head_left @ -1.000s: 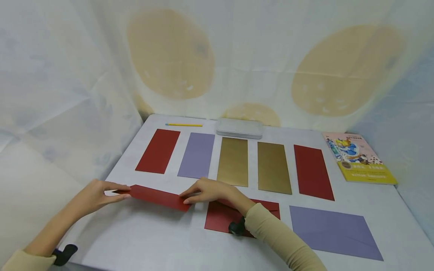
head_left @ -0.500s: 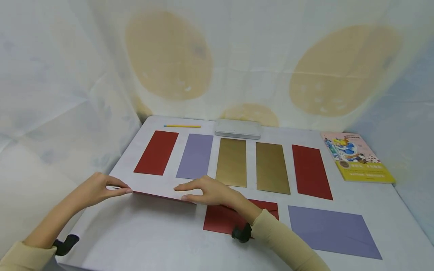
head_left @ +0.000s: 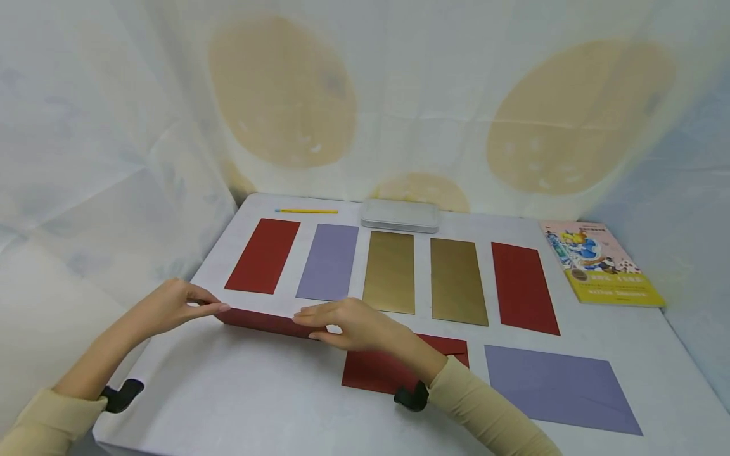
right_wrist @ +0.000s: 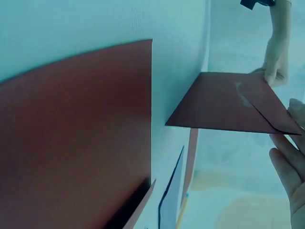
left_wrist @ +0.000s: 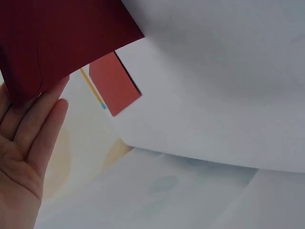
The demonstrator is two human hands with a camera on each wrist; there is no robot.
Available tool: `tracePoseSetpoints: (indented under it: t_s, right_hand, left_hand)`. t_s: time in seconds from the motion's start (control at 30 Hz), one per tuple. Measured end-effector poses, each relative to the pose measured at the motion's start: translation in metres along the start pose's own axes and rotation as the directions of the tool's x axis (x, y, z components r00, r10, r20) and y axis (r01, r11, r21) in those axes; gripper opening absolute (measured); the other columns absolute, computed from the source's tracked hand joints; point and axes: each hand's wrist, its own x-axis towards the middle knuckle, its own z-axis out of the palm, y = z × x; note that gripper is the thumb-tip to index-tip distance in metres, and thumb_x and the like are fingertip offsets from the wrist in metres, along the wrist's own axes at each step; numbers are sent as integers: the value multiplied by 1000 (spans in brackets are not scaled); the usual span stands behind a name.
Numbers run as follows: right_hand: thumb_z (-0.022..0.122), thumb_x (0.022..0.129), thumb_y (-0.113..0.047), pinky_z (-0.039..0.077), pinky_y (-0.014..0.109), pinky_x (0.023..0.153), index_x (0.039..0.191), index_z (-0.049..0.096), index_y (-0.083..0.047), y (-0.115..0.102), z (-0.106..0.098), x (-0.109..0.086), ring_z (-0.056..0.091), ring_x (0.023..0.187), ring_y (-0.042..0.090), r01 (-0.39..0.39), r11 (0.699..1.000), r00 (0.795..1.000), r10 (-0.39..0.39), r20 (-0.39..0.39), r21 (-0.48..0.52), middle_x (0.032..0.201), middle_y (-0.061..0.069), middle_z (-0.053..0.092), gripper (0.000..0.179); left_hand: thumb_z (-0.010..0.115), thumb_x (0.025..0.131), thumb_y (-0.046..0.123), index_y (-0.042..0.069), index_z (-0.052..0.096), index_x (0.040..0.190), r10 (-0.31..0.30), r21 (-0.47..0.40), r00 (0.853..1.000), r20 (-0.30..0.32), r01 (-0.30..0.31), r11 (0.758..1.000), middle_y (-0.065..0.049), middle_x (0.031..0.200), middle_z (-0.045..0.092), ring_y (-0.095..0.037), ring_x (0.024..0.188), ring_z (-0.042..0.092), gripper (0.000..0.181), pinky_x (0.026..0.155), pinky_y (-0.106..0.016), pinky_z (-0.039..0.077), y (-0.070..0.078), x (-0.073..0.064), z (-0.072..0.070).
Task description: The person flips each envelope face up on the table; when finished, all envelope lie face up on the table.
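Above the near left of the table, both hands hold a red envelope (head_left: 262, 321) that is tilted up. My left hand (head_left: 171, 308) pinches its left end between thumb and fingers. At the right end, my right hand (head_left: 356, 322) grips it with the thumb below and fingers on top. The right wrist view shows the envelope's flap line, with the right fingers (right_wrist: 286, 164) beside that edge. Another red envelope (head_left: 373, 372) lies flat, partly hidden under the right forearm. To its right is a lavender envelope (head_left: 564, 389).
Behind the hands runs a row: red envelope (head_left: 264, 256), lavender envelope (head_left: 327, 261), two gold envelopes (head_left: 390, 272) and a red envelope (head_left: 526, 288). At the back lie a yellow pencil (head_left: 308, 211) and a grey flat case (head_left: 399, 216). A picture book (head_left: 604, 266) sits far right.
The held envelope has turned, going from one face showing to nearly edge-on to a darker face showing. The right fingers, spread half a second ago, have come down onto it. The left hand has risen slightly.
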Motion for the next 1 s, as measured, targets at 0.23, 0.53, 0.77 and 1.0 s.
tracePoseSetpoints:
  t_s: [0.23,0.53,0.77,1.0]
  right_hand:
    - [69,90,-11,43,15,92,132,60,-7,17,-3,0,54,121,10,-1,1000,1000,2,-15,26,130,5,60,43]
    - [74,84,-5,43,17,92,130,62,-5,37,-5,0,59,116,12,-59,995,997,62,-37,84,124,6,64,48]
    - [75,84,-7,45,16,90,130,61,-5,46,-3,1,60,114,12,-117,991,992,119,-34,70,123,6,65,49]
    - [75,84,-10,45,18,90,131,60,-6,52,3,1,59,116,13,-184,982,983,183,11,53,125,5,64,50]
  left_hand:
    - [86,72,19,18,76,108,178,2,937,-300,-186,983,0,105,72,-23,101,66,37,60,-12,42,-4,4,14]
    - [91,57,1,11,71,118,318,50,854,-412,-328,944,-11,113,69,-29,108,62,65,88,-7,39,-17,12,29]
    - [90,58,2,14,71,119,276,74,867,-416,-270,960,-6,114,69,-18,107,63,65,86,-5,38,-29,20,38]
    - [90,60,3,11,73,112,255,86,890,-377,-240,967,-4,102,73,-23,93,68,55,77,-8,45,-33,22,40]
